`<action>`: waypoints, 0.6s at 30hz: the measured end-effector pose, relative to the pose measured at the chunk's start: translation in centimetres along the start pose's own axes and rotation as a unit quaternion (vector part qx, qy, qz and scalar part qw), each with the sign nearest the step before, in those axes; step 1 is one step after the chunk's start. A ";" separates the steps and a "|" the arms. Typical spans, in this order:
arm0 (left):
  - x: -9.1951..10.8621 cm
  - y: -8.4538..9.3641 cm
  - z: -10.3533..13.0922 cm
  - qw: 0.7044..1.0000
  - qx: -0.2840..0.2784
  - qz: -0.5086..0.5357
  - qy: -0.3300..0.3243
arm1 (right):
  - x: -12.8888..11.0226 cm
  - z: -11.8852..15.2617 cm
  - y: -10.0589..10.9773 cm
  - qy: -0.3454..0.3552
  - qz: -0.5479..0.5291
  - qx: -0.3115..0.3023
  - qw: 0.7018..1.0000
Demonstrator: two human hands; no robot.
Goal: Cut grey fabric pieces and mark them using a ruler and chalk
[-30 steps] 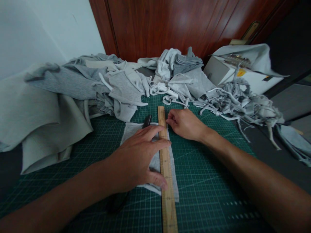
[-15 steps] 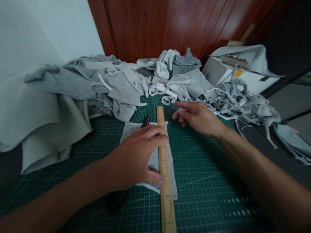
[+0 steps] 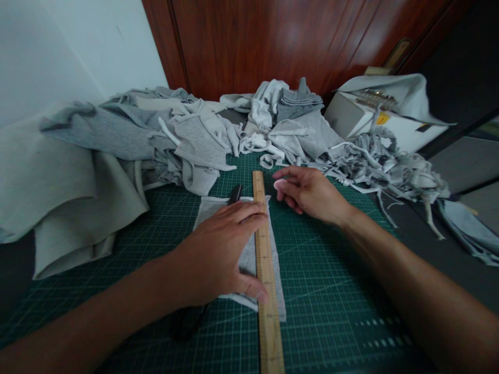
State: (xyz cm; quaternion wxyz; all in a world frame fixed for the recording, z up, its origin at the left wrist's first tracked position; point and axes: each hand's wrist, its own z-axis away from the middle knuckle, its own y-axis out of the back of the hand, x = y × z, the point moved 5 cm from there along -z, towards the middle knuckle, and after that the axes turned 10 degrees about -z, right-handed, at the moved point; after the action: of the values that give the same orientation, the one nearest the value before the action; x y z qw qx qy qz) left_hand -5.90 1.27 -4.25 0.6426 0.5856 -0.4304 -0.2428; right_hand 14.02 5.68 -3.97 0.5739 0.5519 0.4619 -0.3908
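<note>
My left hand [image 3: 224, 254] lies spread over a wooden ruler [image 3: 265, 265], its fingertips and thumb pressing the ruler down. Beneath the ruler is a light grey piece of fabric [image 3: 248, 254], flat on the green cutting mat [image 3: 319, 291]. A dark tool [image 3: 235, 194] pokes out beyond my left fingers; the hand hides most of it, so its kind is unclear. To the right of the ruler's far end, my right hand [image 3: 312, 195] pinches a small pale pink disc, which looks like tailor's chalk [image 3: 279, 184], above the mat.
Grey fabric pieces [image 3: 198, 132] are heaped along the back and left. Thin fabric scraps [image 3: 401, 171] tangle at the right, in front of a white box [image 3: 346, 114]. A wooden door [image 3: 253, 47] stands behind, with a white wall [image 3: 78, 47] at the left.
My right index finger has drawn in from its stretched position, and the pale disc now shows between the fingertips. My left hand and the ruler stay in place.
</note>
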 end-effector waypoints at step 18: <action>0.1 -0.1 0.0 1.000 0.008 -0.008 -0.018 | -1.8 3.8 -2.0 -0.061 -0.024 -0.114 0.991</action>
State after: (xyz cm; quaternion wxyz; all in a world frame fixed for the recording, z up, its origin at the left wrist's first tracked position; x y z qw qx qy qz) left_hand -5.82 1.22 -4.29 0.6281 0.5898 -0.4391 -0.2545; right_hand 11.97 1.64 -2.91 0.6507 0.4471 0.4804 -0.3820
